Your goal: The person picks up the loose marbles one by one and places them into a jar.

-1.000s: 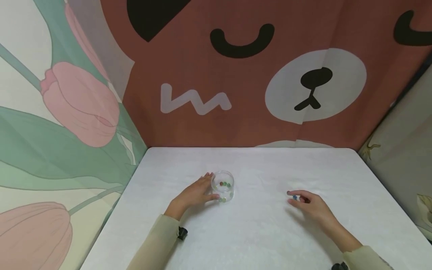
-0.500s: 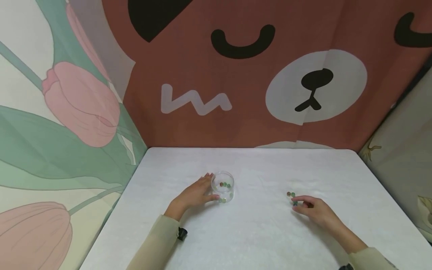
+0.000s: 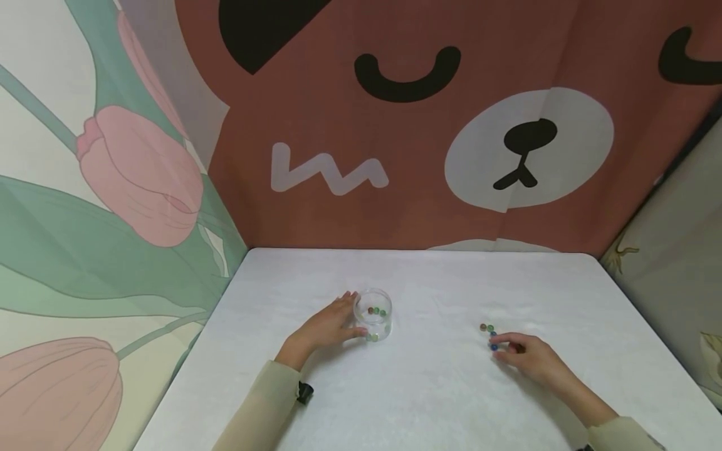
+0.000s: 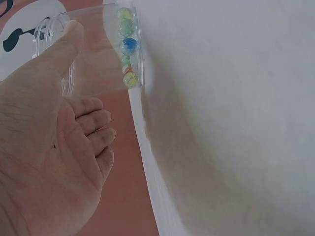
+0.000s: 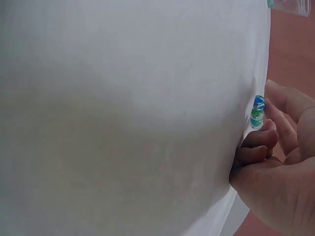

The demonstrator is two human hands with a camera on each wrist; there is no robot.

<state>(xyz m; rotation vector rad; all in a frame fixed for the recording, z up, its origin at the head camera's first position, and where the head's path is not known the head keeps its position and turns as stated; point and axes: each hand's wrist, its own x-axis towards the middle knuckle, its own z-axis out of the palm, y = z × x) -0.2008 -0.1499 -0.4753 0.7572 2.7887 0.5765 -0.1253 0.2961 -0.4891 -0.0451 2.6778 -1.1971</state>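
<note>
Holding a clear jar (image 4: 91, 64) with the left hand (image 3: 327, 326), a person is reaching with the right hand (image 3: 524, 356) to loose marbles on the white table (image 3: 429, 394). The jar is standing upright, left of the table's middle; the left thumb is lying at its front and the fingers are resting by its far left side. Several jar marbles (image 4: 129, 45) are lying on its floor, 1 of them blue.

Right of the table's middle, well in from the right edge, 4 loose marbles are showing: a brown marble (image 3: 483, 327), a green marble (image 3: 490, 328) just beside it, then an upper blue marble (image 3: 493, 336) and a lower blue marble (image 3: 494, 347). The right forefinger and thumb are standing narrow about the lower blue marble; I cannot tell whether they are pinching it.

Handling the loose marbles by 1s is seemingly the step in hand, with the left hand steadying the jar. The next move is probably calling for a light touch, either closing on the lower blue marble or letting it go, without sending its neighbours rolling.
</note>
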